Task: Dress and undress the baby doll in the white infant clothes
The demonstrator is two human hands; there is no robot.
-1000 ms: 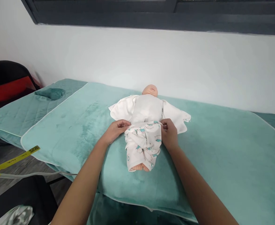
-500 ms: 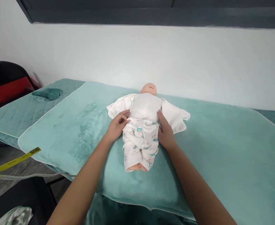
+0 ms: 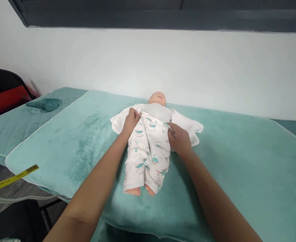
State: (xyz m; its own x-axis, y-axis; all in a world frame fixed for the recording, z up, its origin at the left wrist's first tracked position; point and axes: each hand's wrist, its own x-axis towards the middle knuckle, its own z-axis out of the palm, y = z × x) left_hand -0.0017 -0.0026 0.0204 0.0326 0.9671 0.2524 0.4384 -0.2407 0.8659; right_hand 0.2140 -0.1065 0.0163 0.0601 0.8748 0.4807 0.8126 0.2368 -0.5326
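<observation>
While the doll (image 3: 157,98) lies face up on the green bed (image 3: 241,158), the left hand (image 3: 132,121) and the right hand (image 3: 179,137), set apart, are each clamped on the waist of its patterned pants (image 3: 149,149), one at either side.

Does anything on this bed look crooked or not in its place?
Yes: the printed trousers look askew; their waistband sits nearer the doll's head at the left hand than at the right hand.

White trousers (image 3: 150,151) with teal print, white top (image 3: 185,123), teal bedcover (image 3: 238,154), yellow strip (image 3: 11,179)
</observation>
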